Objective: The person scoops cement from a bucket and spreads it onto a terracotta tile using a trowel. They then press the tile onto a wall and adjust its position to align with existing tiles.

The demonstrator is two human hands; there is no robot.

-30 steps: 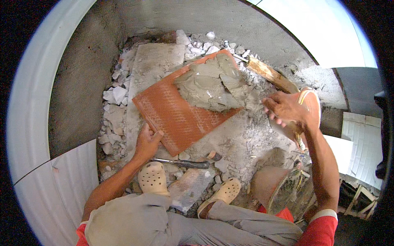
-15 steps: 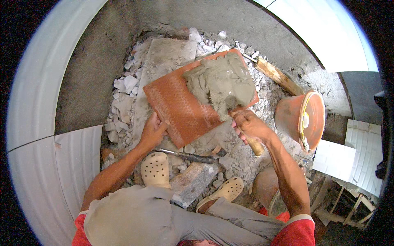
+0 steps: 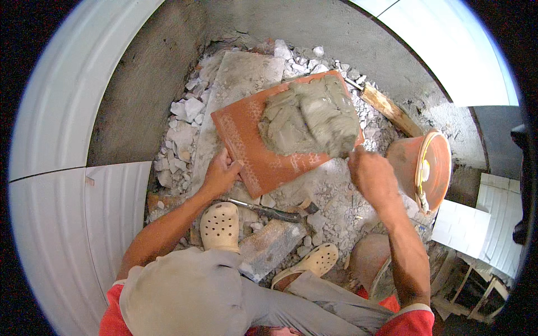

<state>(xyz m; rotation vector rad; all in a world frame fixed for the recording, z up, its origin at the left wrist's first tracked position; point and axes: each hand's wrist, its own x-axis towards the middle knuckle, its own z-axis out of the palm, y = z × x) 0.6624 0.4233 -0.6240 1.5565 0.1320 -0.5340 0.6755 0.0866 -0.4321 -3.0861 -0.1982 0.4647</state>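
My left hand (image 3: pixel 223 175) grips the lower-left edge of an orange-red tile (image 3: pixel 241 145) with a patterned back. Wet grey mortar (image 3: pixel 288 120) is heaped over the tile's upper-right part. My right hand (image 3: pixel 372 173) is closed on the trowel at the tile's right corner; the handle is hidden in my fist, and the blade is blurred against the mortar's right side. An orange bucket (image 3: pixel 403 162) with a yellow-and-white handle stands just right of that hand.
Broken white rubble (image 3: pixel 182 129) surrounds a dusty slab (image 3: pixel 235 67). A wooden-handled tool (image 3: pixel 389 109) lies by the back wall, a hammer (image 3: pixel 269 213) near my sandalled feet. White tiles (image 3: pixel 459 224) lean at the right. A rusty container (image 3: pixel 370 255) sits beside my right forearm.
My right hand has gone from over the bucket to the tile's edge, with the trowel now working in the mortar. The mortar's surface has changed shape. The view has shifted slightly.
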